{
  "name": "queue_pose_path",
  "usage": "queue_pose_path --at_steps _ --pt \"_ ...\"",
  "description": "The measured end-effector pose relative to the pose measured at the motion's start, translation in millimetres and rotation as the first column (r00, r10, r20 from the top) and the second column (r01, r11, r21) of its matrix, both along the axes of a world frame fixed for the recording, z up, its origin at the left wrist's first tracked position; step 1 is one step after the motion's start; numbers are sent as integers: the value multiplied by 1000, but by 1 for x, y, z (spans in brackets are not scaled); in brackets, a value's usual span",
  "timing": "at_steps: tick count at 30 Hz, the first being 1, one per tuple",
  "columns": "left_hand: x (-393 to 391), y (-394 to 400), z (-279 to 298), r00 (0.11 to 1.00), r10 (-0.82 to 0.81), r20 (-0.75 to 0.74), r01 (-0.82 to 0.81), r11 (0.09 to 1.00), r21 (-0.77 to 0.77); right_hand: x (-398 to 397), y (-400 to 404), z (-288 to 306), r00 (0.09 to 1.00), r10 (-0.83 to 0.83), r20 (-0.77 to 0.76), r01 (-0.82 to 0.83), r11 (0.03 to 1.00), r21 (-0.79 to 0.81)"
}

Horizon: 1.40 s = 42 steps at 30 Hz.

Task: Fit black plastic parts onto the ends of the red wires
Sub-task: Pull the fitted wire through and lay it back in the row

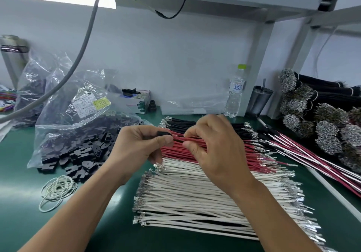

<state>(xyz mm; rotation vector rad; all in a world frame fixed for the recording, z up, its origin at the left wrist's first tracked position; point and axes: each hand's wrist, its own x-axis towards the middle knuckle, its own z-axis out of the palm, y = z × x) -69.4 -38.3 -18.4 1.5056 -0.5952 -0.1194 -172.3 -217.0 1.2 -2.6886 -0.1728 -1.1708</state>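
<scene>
The red wire [180, 139] being worked spans the gap between the two hands, its crimped tip right at the fingers of the left hand [140, 146], which curl round a small black plastic part [163, 134] with the thumb pressed against its near face. The right hand [213, 150] pinches the same wire between thumb and forefinger a little way back from that tip, its other fingers loosely bent above the stack. Holding the wire close to its end likely keeps it stiff enough to push straight into the part, while the left hand steadies the part's opening toward it; whether the tip is already inside cannot be told. Just under the fingers lies the supply, sorted by colour on the green tabletop [23, 185]: the red wires [224, 154] in the middle, black wires [214, 125] beyond them, white wires [195, 197] nearer the person, so a fresh wire is near at each turn. To the left of the left fingers a clear plastic bag [82, 115] lies open and slumped, spilling more black parts [78, 162] onto the tabletop, near enough for an easy reach. Near its mouth lies a loose heap of rubber bands [56, 191], perhaps for bundling.
</scene>
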Motion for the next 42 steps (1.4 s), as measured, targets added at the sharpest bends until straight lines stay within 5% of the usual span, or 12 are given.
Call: queue_pose_path --at_steps 2,5,13,19,23,29,42 --pt "4 3 0 999 43 -34 -43 999 -16 -8 10 -7 980 29 -199 -37 998 -40" --pt "5 3 -2 997 42 -59 -42 999 -4 -12 23 -18 829 73 -555 -35 996 79" --pt "9 4 -3 984 1 -181 -7 999 -32 -3 19 -6 770 207 -604 21 937 348" --pt "13 5 -3 972 -35 -234 20 998 -66 -3 2 8 813 420 -404 -71 760 646" --pt "14 6 -3 966 -76 -246 54 994 -95 7 -3 1 955 188 -229 -38 844 536" --pt "12 5 -2 958 -142 -250 112 985 -131 10 1 -19 991 131 -33 -97 859 503" --pt "7 5 -2 976 -162 -147 156 986 -51 4 4 -17 997 48 -53 -30 957 288"
